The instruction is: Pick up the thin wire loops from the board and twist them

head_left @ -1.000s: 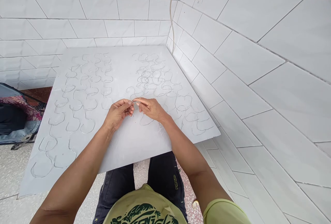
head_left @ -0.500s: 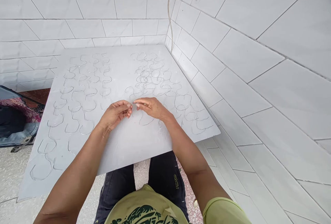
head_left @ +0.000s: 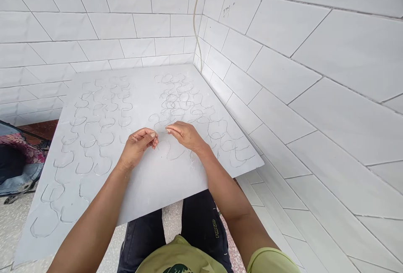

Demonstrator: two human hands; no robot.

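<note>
Centre frame, over board (head_left: 176, 180): our left hand (head_left: 137, 145) pinches a fine wire (head_left: 157, 141) at fingertips, suiting its thinness; right hand (head_left: 186, 137) fingers closed, contents untellable.

Left hand (head_left: 137, 145) is pinching a thin wire (head_left: 156, 143) above the board (head_left: 157, 185), midway along its front edge. Right hand (head_left: 186, 135) is hovering just beside, fingertips together; grip unclear. Loops (head_left: 94, 127) are lying toward both side edges.
</note>
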